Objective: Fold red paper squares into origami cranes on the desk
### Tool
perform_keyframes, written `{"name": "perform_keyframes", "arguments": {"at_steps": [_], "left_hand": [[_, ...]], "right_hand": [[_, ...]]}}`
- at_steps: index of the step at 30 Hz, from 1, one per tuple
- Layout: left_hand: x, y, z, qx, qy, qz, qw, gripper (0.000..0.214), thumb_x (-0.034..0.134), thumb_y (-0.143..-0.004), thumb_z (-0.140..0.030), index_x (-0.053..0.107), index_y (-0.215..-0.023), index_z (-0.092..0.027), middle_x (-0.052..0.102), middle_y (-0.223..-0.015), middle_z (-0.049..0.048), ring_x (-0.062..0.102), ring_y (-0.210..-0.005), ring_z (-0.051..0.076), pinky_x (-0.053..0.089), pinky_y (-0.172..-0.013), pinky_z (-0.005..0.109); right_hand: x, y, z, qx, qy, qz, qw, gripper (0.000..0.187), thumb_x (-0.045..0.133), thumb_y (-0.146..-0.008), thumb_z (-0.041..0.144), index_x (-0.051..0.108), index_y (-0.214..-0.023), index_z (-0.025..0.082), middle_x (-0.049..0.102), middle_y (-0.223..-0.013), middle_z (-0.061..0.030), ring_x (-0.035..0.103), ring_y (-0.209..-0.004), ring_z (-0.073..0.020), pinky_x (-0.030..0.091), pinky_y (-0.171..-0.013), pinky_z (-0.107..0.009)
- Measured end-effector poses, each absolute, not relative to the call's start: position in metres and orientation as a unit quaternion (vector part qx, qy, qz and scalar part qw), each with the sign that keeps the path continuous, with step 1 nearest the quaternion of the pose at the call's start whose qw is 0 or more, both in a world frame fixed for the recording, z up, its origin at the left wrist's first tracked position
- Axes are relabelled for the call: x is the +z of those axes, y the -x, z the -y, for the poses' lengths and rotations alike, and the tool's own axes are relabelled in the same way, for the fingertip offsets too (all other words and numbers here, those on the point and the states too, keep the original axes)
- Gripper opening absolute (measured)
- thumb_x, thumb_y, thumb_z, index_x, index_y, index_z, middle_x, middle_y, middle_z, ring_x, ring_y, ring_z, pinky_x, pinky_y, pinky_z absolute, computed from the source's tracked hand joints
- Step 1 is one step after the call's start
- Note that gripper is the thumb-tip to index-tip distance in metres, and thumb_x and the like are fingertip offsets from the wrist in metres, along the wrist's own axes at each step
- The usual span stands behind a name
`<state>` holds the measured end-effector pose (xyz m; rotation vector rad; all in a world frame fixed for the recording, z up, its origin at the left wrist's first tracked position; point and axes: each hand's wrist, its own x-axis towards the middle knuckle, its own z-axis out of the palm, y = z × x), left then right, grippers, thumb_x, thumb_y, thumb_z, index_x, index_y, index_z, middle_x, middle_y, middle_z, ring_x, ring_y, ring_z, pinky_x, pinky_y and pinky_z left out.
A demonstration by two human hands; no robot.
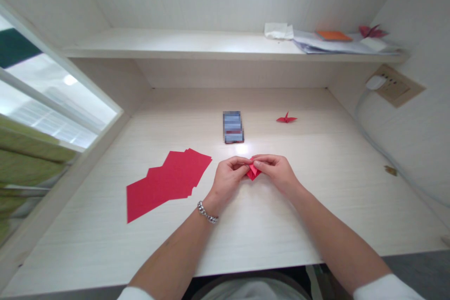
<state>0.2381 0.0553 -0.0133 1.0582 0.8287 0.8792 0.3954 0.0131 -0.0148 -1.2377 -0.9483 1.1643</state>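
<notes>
A small, partly folded piece of red paper (pixel 253 172) is held just above the desk between both hands. My left hand (pixel 228 177), with a silver bracelet at the wrist, pinches its left side with fingers curled. My right hand (pixel 276 170) pinches the top right of the paper with thumb and forefinger. To the left lies a fanned stack of flat red paper sheets (pixel 168 180). A finished red paper crane (pixel 286 119) stands farther back on the right.
A phone (pixel 233 127) lies flat on the pale wooden desk (pixel 316 206) behind my hands. The shelf above holds papers (pixel 330 44), an orange pad and another red paper crane (pixel 371 32). A wall socket with a white cable (pixel 376 83) sits at the right. A window is at left.
</notes>
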Motion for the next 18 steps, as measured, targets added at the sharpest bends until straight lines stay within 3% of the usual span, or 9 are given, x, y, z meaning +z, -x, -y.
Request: {"name": "perform_keyframes", "arguments": {"at_steps": [7, 11, 18], "left_hand": [[-0.0115, -0.2388, -0.0530, 0.375, -0.436, -0.350, 0.739, 0.021, 0.071, -0.071, -0.022, 0.071, -0.090, -0.011, 0.073, -0.088, 0.0098, 0.069, -0.077, 0.020, 0.057, -0.073, 0.034], [-0.0118, -0.2385, -0.0529, 0.369, -0.457, -0.350, 0.730, 0.032, 0.076, -0.071, -0.028, 0.068, -0.097, -0.012, 0.073, -0.086, 0.0095, 0.069, -0.075, 0.019, 0.056, -0.070, 0.031], [-0.0152, -0.2364, -0.0539, 0.370, -0.492, -0.373, 0.694, 0.050, 0.078, -0.069, -0.035, 0.062, -0.111, -0.013, 0.073, -0.082, 0.0093, 0.069, -0.072, 0.018, 0.055, -0.068, 0.028]], "right_hand": [[-0.0137, -0.3953, -0.0119, 0.504, 0.529, 0.385, 0.564, 0.033, 0.084, -0.056, 0.032, 0.073, -0.084, 0.017, 0.073, -0.079, -0.0057, 0.067, -0.071, -0.0190, 0.053, -0.070, -0.032], [-0.0127, -0.3949, -0.0115, 0.507, 0.525, 0.385, 0.565, 0.036, 0.085, -0.054, 0.032, 0.071, -0.083, 0.017, 0.073, -0.081, -0.0055, 0.067, -0.074, -0.0197, 0.054, -0.071, -0.033], [-0.0161, -0.3943, -0.0135, 0.508, 0.524, 0.378, 0.569, 0.028, 0.081, -0.061, 0.035, 0.066, -0.077, 0.017, 0.070, -0.075, -0.0030, 0.064, -0.068, -0.0160, 0.052, -0.065, -0.029]]}}
